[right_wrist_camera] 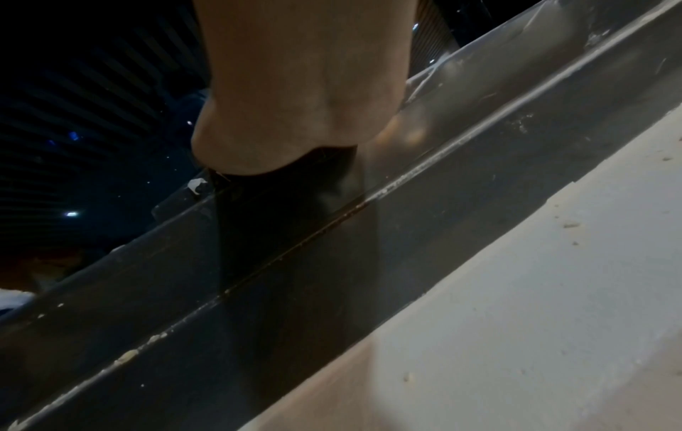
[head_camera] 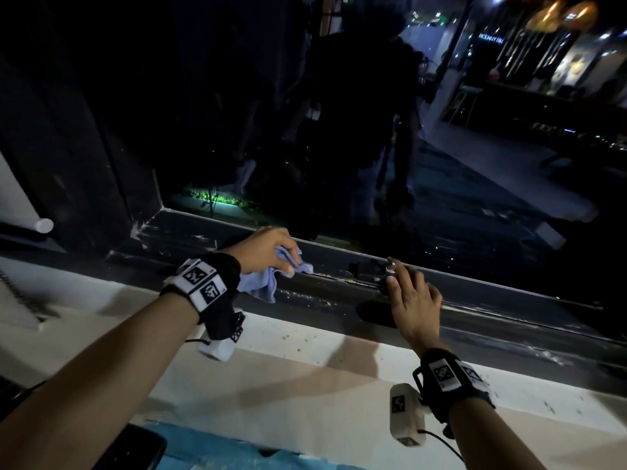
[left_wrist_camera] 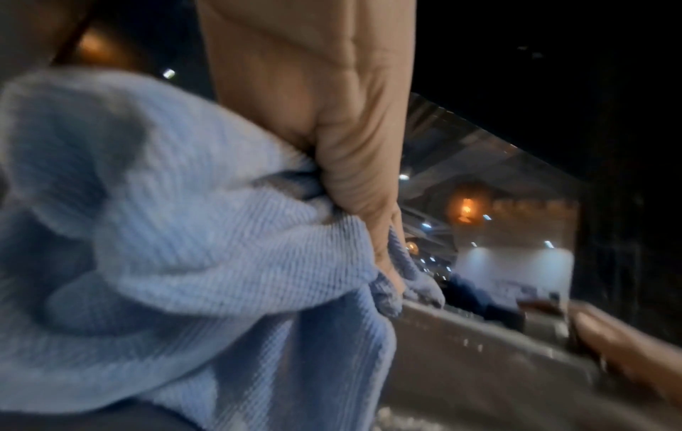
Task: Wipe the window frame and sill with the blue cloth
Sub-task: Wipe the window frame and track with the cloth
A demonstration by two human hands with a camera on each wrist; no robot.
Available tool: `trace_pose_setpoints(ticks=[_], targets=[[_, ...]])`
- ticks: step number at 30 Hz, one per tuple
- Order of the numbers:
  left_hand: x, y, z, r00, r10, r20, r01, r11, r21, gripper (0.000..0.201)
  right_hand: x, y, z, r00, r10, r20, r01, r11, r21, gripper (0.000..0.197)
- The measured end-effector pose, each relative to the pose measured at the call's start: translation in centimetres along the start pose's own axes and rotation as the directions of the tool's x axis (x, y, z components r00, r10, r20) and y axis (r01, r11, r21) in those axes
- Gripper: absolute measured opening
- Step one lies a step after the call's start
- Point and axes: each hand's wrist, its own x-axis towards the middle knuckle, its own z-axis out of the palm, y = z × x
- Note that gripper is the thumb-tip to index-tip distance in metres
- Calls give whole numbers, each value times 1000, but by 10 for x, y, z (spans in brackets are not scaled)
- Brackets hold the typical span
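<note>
My left hand [head_camera: 271, 251] grips the bunched blue cloth [head_camera: 261, 283] on the dark lower window frame [head_camera: 339, 290], near its left end. The left wrist view shows my fingers [left_wrist_camera: 343, 163] curled round the blue cloth [left_wrist_camera: 184, 248], whose loose end hangs down over the frame. My right hand [head_camera: 412, 296] rests flat on the frame to the right of the cloth, fingers straight and spread, holding nothing. In the right wrist view the right hand [right_wrist_camera: 295, 87] sits on the dark frame [right_wrist_camera: 332, 262], its fingertips hidden. Crumbs and pale specks lie along the frame's track.
A pale sill [head_camera: 305, 385] runs below the frame, dotted with small specks. The dark glass [head_camera: 339, 130] reflects a person and city lights. The frame's left upright [head_camera: 112, 147] stands left of the cloth. A light-blue patch [head_camera: 220, 449] lies at the near edge.
</note>
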Motion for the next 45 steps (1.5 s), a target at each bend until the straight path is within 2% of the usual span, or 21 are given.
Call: trace_pose_setpoints(ticks=[3,8,13,17,22,27,31,36,39,45], targets=[[-5,-10,-16,1000,-14,7,15,997,-73,15,0,1,-1,1000,-15,7,15,1000,1,59],[-11,-31,-31,998,-54,-33,56,998,41,20,0,1,-1,1000,-17,-8,17,1000,10,57],[1,-23,-15,998,-57,-21,59,993,103,18,0,1,1,999,-17,-27,18,1000,18,55],[12,-4,7,1000,2,3,-3,992,125,14,0,1,2,999,-15,-32,15,1000,17,54],[15,13,31,998,61,-32,-56,986,157,16,0,0,2,1000,-10,-25,10,1000,5,55],[1,5,15,994,2,-111,-3,1000,-12,17,0,3,1,1000,-19,-13,19,1000,12,56],[3,2,5,998,-23,-62,27,998,56,18,0,2,2,1000,-15,-11,15,1000,10,56],[29,21,22,997,26,72,-36,991,131,15,0,2,2,1000,-12,-18,12,1000,7,55],[37,27,27,993,37,111,-54,988,148,14,0,0,3,999,-10,-31,10,1000,0,55],[32,36,53,990,137,-34,-131,979,154,15,-1,-3,1,998,-4,-57,4,1000,4,53]])
